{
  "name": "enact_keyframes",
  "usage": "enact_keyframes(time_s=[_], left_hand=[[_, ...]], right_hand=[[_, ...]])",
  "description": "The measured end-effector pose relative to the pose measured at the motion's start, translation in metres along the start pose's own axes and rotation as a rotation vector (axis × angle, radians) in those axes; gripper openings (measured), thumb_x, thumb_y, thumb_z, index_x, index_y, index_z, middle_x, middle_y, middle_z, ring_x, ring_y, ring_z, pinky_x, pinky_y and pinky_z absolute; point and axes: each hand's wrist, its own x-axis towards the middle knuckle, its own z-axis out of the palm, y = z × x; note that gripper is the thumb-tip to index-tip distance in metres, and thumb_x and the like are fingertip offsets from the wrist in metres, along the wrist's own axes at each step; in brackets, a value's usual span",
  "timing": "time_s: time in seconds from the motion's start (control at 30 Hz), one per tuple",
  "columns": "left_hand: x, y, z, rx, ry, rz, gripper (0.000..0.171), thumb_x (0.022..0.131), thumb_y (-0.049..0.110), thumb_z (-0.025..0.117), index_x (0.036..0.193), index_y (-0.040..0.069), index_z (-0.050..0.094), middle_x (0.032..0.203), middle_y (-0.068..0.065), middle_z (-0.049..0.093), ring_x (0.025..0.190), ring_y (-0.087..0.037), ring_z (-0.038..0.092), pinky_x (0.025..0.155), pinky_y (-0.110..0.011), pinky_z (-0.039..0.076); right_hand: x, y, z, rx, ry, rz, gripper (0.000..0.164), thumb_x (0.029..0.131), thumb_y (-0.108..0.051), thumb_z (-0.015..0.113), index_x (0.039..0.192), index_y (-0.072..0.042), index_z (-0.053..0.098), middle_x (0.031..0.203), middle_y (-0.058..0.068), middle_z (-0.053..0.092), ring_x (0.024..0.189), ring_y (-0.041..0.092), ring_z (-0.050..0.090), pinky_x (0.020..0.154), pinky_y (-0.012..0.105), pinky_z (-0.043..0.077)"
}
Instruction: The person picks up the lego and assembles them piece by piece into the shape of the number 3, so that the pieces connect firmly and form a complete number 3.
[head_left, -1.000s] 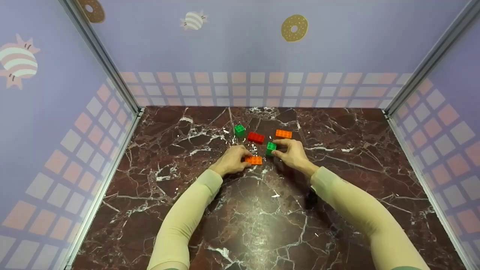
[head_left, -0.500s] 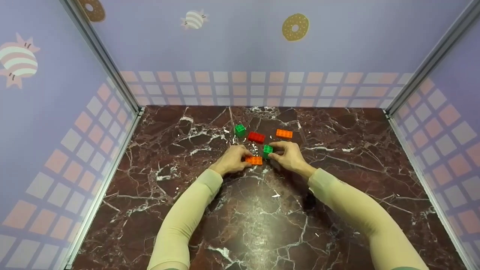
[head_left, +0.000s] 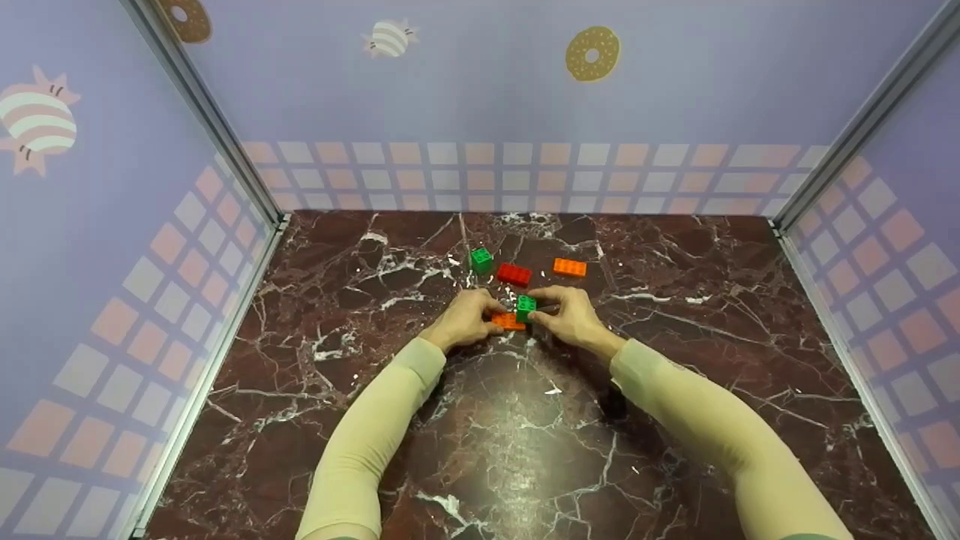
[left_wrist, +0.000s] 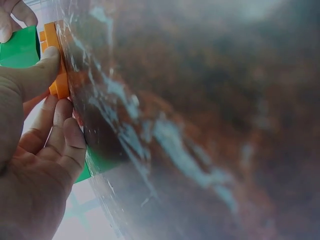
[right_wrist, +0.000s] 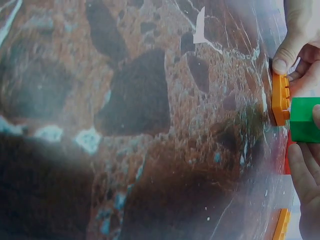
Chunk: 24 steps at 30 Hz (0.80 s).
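Note:
My left hand (head_left: 466, 318) pinches the left end of an orange toy brick (head_left: 508, 322) lying flat on the marbled table, studs up. My right hand (head_left: 574, 321) holds a green toy brick (head_left: 526, 306) between thumb and fingers, over the right end of the orange one. In the right wrist view the green brick (right_wrist: 305, 120) sits right at the studs of the orange brick (right_wrist: 280, 100). The left wrist view has the left thumb (left_wrist: 46, 65) along the orange brick's side (left_wrist: 61, 82), with the green brick (left_wrist: 21, 48) close over it.
Behind the hands lie a red brick (head_left: 514, 274), a second green brick (head_left: 481, 260) and another orange brick (head_left: 570, 267). Patterned lilac walls (head_left: 480, 82) with metal corner frames enclose the table (head_left: 517, 450) at the back and both sides.
My right hand has moved left with the green brick, from beside the orange brick to over its right end. The left hand has stayed in place on the orange brick.

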Motion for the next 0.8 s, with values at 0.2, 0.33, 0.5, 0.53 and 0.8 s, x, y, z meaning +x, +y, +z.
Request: enact_keyframes(time_s=[0.2,0.33,0.5,0.53,0.8], left_hand=[[0.004,-0.012,0.007,0.055,0.017,0.025,0.035,0.088,0.031,0.096,0.122,0.021,0.090,0.101,0.001,0.079,0.088,-0.015,0.073,0.082,-0.035,0.061],[0.005,-0.017,0.009,0.042,0.015,0.026,0.036,0.088,0.033,0.097,0.122,0.022,0.090,0.101,0.001,0.079,0.088,-0.015,0.074,0.083,-0.037,0.063],[0.004,-0.012,0.008,0.024,0.027,0.002,0.036,0.087,0.029,0.098,0.120,0.018,0.090,0.102,-0.002,0.081,0.090,-0.018,0.075,0.085,-0.038,0.064],[0.003,-0.010,0.007,0.018,0.035,-0.004,0.035,0.086,0.027,0.098,0.119,0.017,0.090,0.102,-0.003,0.081,0.089,-0.018,0.075,0.085,-0.038,0.063],[-0.005,0.010,-0.007,-0.020,0.028,-0.039,0.036,0.086,0.026,0.098,0.119,0.014,0.090,0.106,-0.006,0.084,0.095,-0.023,0.077,0.090,-0.039,0.063]], right_hand=[[0.000,-0.003,0.002,0.057,-0.019,0.015,0.043,0.096,-0.007,0.086,0.138,-0.002,0.079,0.136,0.023,0.080,0.117,0.041,0.083,0.103,0.050,0.067],[0.001,-0.004,0.004,0.093,-0.034,0.019,0.043,0.096,-0.005,0.085,0.139,0.000,0.078,0.136,0.024,0.079,0.116,0.042,0.083,0.100,0.048,0.068],[0.002,-0.003,0.006,0.104,-0.039,-0.001,0.042,0.097,-0.005,0.085,0.138,0.001,0.078,0.134,0.025,0.080,0.115,0.042,0.083,0.100,0.048,0.068],[0.002,-0.002,0.007,0.105,-0.041,-0.002,0.042,0.097,-0.005,0.085,0.138,0.001,0.078,0.134,0.025,0.080,0.115,0.042,0.083,0.101,0.048,0.068],[0.002,-0.002,0.007,0.121,-0.063,0.020,0.045,0.097,-0.004,0.085,0.141,0.001,0.076,0.141,0.025,0.077,0.117,0.044,0.082,0.102,0.047,0.068]])
